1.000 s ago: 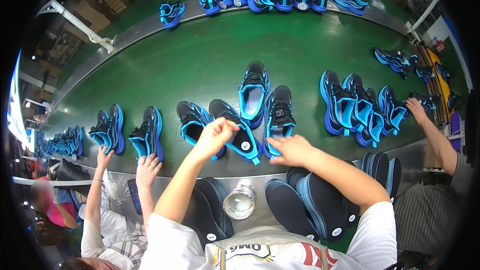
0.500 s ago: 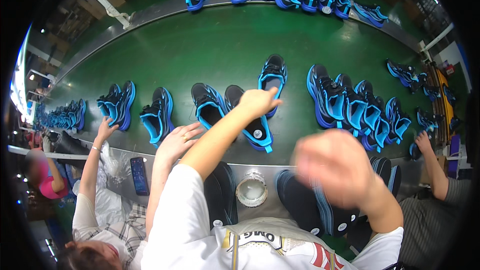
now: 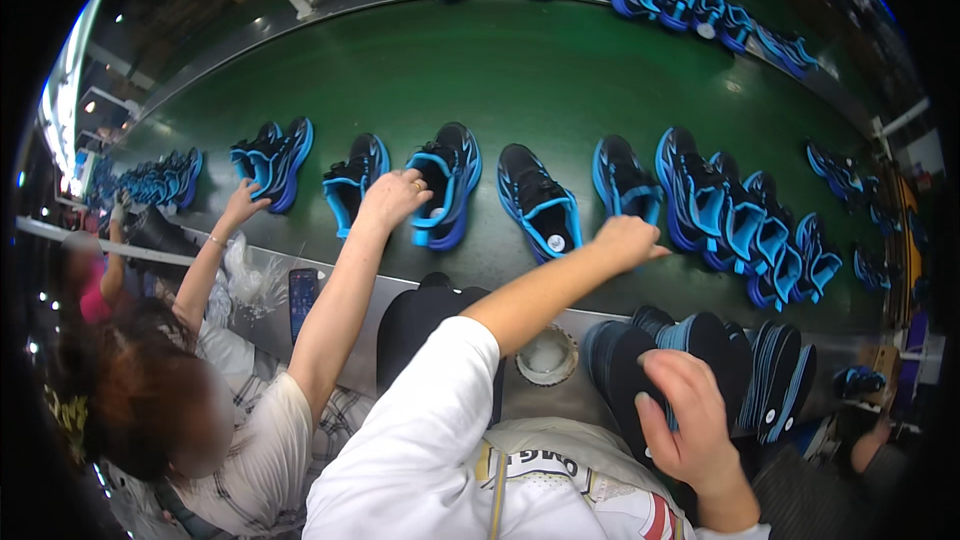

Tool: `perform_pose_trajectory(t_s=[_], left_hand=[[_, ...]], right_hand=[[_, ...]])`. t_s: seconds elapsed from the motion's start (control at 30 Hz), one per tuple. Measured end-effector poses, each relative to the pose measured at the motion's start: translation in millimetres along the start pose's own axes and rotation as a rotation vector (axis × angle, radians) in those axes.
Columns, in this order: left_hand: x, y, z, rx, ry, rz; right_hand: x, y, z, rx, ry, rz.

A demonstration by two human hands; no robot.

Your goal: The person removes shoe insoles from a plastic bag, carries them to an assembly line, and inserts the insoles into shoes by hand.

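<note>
A black and blue sneaker [image 3: 622, 168] stands on the green table with its toe pointing away. My left hand [image 3: 628, 243] is closed at its heel, with part of the grip hidden behind the hand itself. Just left of it is another sneaker [image 3: 530, 185], which has a round white sticker inside. Nearer to my body, my right hand [image 3: 690, 425] hovers over a stack of dark insoles [image 3: 615, 355]. Its fingers are curved and apart from the thumb, and nothing shows between them.
On my left, a co-worker's hand [image 3: 395, 200] touches a sneaker [image 3: 450, 180]. A tight row of sneakers [image 3: 735, 215] stands to the right, and more line the far ledge [image 3: 400, 8]. A round container [image 3: 547, 355] and a phone [image 3: 302, 300] lie along the near edge.
My left hand has gone from the sneaker's opening to its heel, and that sneaker sits nearer. My right hand is lower, over the insoles. The co-worker's hand has reached a sneaker. The view has shifted.
</note>
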State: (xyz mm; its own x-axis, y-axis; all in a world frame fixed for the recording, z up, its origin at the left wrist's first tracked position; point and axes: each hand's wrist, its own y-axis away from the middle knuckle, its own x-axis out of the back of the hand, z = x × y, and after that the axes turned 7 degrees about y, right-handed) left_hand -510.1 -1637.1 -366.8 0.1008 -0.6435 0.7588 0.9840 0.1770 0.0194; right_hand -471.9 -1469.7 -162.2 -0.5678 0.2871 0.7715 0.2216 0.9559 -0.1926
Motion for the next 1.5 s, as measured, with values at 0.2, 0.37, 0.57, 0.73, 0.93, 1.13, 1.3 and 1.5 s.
perform_pose_trajectory(t_s=[0.2,0.37,0.57,0.73,0.93,1.13,1.3,1.5], left_hand=[[12.1,-2.5,-22.6,-0.081,-0.261,0.457],[1.2,-17.8,-35.5,-0.045,-0.286,0.414],[-5.0,-51.4,-39.6,0.060,0.073,0.327],[15.7,-47.8,-49.0,0.378,0.362,0.193],[12.0,-41.4,-49.7,0.509,1.040,0.173],[15.4,-38.7,-50.4,0.482,1.107,0.064],[13.2,-41.7,-53.6,0.424,1.038,0.036],[2.2,-36.4,-49.7,0.220,0.817,0.205]], right_hand=[[-60.8,132.4,38.1,-0.719,0.272,-0.275],[-75.0,150.9,33.1,-0.734,0.312,-0.318],[1.2,118.7,14.7,-0.545,0.201,-0.360],[46.2,21.6,60.5,-0.231,0.431,0.040],[-13.0,-30.4,159.2,-0.073,0.607,-0.092],[-74.0,-51.6,221.4,-0.170,0.640,-0.341],[-96.6,-61.4,239.5,-0.193,0.664,-0.322],[-81.3,-47.6,230.3,-0.225,0.458,-0.192]])
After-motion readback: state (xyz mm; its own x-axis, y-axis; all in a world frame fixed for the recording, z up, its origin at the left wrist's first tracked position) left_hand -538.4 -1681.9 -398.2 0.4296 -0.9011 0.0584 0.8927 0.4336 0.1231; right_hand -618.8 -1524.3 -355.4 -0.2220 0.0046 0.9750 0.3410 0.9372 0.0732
